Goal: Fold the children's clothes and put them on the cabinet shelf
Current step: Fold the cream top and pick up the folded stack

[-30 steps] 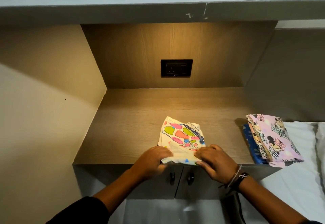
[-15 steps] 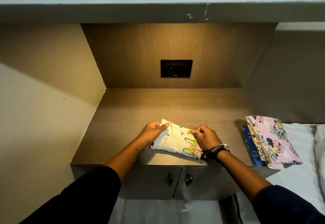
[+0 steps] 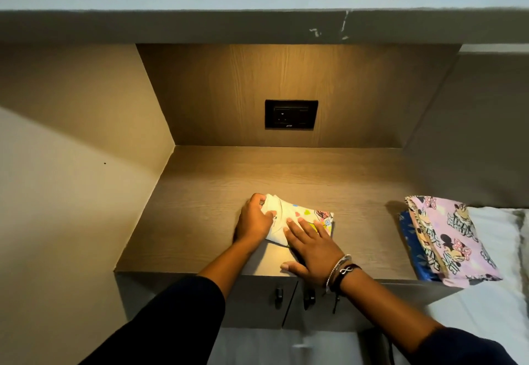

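Left hand (image 3: 255, 219) grips the left edge of the folded white printed garment (image 3: 297, 219), fingers curled on the cloth; right hand (image 3: 312, 246) lies flat and spread on its near right part. Garment sits on the wooden cabinet top (image 3: 286, 173), near the front edge, below the wall socket (image 3: 291, 114). Folded pink-and-blue stack (image 3: 446, 238) lies well right of the garment, overhanging onto white bedding (image 3: 498, 307).

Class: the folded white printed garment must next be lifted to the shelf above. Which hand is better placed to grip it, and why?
Left. The left hand already curls around the white printed garment's left edge, while the right hand lies flat on top, pressing it down.
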`<state>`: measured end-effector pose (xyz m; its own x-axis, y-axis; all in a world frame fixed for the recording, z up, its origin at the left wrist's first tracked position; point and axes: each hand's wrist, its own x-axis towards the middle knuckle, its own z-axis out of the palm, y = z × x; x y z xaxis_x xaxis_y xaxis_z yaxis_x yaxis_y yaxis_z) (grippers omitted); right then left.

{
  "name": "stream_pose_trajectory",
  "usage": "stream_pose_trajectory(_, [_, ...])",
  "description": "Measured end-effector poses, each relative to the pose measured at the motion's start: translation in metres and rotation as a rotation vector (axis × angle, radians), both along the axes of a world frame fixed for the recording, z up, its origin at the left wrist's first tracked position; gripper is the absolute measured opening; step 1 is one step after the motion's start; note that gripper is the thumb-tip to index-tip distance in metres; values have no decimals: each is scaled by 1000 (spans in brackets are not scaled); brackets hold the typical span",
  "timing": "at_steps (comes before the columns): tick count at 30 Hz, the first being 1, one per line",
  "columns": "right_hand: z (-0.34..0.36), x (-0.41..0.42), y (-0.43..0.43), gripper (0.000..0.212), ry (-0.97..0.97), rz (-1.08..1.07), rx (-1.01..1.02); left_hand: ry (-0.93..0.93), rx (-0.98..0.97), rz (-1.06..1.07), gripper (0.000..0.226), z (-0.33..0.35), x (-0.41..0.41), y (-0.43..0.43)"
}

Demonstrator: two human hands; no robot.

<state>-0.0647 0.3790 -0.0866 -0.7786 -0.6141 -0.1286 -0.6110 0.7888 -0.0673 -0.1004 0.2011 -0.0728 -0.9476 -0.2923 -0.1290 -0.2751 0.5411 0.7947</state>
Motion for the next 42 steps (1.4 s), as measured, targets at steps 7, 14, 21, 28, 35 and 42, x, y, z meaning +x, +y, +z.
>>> stream_pose_trajectory(7, [14, -27, -1, 48, -8, -346, -378, 41, 0, 455, 48, 16, 30, 15])
stream_pose_trajectory(14, [21, -73, 0, 57, -282, -659, -236, -368, 541, 647, 43, 23, 28, 42])
stream_pose_trajectory(21, [28, -49, 18, 18, -633, -796, -616, -381, 642, 255, 19, 38, 30, 62])
stream_pose_trajectory(28, [90, 5, 117, 10, -626, -824, -1347, -275, 1128, -89, 31, 79, 28, 140])
stream_pose_trajectory(35, [110, 17, 254, 4, -263, -928, -1095, -320, 1078, -265, 33, 89, 26, 271])
stream_pose_trajectory(42, [44, 11, 295, 65, -112, -1178, -684, -123, 262, -146, 77, 40, 29, 308])
